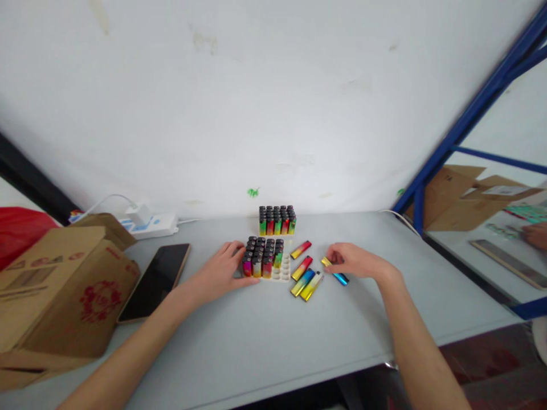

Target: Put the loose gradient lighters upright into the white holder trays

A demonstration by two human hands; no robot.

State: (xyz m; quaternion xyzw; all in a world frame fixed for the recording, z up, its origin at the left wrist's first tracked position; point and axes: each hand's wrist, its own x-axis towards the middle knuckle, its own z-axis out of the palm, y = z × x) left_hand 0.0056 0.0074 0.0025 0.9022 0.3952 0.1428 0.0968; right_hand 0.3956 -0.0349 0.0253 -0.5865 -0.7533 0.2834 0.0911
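My left hand [228,266] curls round the left side of a white tray [282,275], its thumb along the front edge. Upright lighters [257,259] with black tops and shiny coloured bodies fill most of that tray; bare slots show at its right end. Right of the tray, my right hand [346,260] pinches a blue and yellow lighter [341,278] lying at a slant on the table. Between the hands lie several loose lighters: a red and yellow one [301,249], another red one [302,267], a blue one [302,282] and a yellow one [311,286].
A full block of upright lighters [277,221] stands behind the tray, near the wall. To the left are a black tablet [156,282], a cardboard box [64,290] and a white power strip [156,225]. A blue metal frame [474,108] borders the right, with another person's hand [535,234] beyond it.
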